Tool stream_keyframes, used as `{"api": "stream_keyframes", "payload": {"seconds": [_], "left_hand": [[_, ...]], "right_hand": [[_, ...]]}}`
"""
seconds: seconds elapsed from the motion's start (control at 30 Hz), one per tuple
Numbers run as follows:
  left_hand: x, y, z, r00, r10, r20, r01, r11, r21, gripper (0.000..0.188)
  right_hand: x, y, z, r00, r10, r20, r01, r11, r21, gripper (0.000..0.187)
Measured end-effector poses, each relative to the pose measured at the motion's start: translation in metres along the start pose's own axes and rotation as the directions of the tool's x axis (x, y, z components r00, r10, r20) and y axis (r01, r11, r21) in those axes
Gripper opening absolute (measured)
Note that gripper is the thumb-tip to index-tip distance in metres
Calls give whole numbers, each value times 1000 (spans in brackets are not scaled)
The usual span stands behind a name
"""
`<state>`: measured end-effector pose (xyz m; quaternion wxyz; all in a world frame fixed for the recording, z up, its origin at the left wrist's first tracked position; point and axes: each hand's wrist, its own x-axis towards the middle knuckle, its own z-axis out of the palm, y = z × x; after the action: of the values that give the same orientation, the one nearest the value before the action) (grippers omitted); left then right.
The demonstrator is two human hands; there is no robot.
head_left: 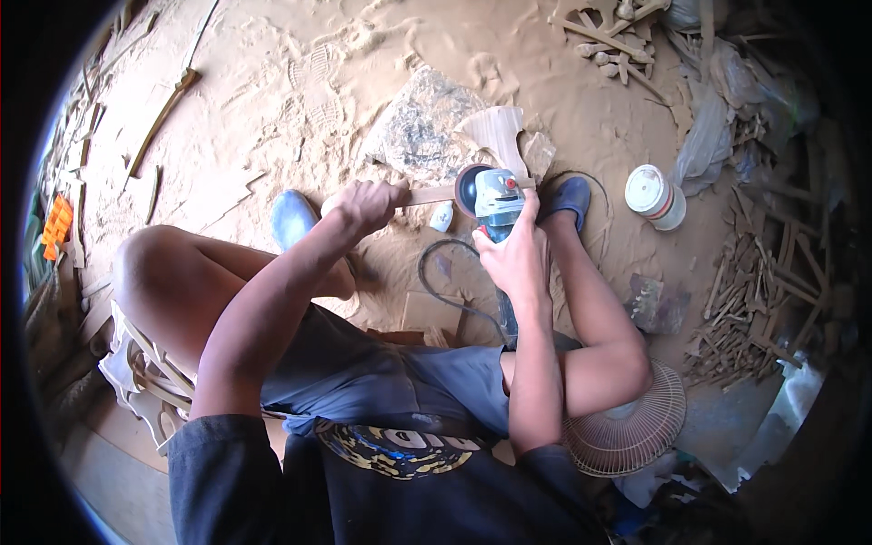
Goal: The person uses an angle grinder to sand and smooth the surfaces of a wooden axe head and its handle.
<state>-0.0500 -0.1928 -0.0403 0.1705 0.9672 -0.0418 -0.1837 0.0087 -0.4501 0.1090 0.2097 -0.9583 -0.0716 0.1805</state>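
Observation:
My left hand is closed around one end of a flat wooden strip, which points right toward a dark round disc. That disc sits on the head of a blue-green angle grinder, and my right hand is wrapped around its body. Disc and strip meet or nearly meet; exact contact cannot be made out. Just beyond the grinder shows a flared pale wooden piece; whether it joins the strip is hidden behind the tool. A dark cord loops below the grinder.
Sawdust covers the ground between my blue shoes. A white-lidded tub stands to the right, near a heap of wood pieces. A round fan grille lies by my right knee. More offcuts lie at the far right.

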Motion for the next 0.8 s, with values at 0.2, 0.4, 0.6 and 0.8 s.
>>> {"api": "stream_keyframes", "payload": {"seconds": [0.2, 0.4, 0.6, 0.8], "left_hand": [[-1, -5, 9, 996, 64, -61, -64, 998, 7, 14], [-1, -11, 16, 991, 58, -120, -50, 996, 69, 15], [2, -9, 16, 995, 68, -76, -64, 996, 57, 11], [-1, -12, 24, 963, 137, -232, -109, 986, 130, 9]], "right_hand": [[-7, -4, 0, 999, 39, 0, -39, 999, -38, 97], [-10, 4, 5, 997, -69, 19, 68, 998, 8, 95], [-10, -3, -2, 998, 56, 3, -56, 994, -94, 94], [-12, 3, 3, 999, 35, 14, -34, 995, -95, 96]]}}
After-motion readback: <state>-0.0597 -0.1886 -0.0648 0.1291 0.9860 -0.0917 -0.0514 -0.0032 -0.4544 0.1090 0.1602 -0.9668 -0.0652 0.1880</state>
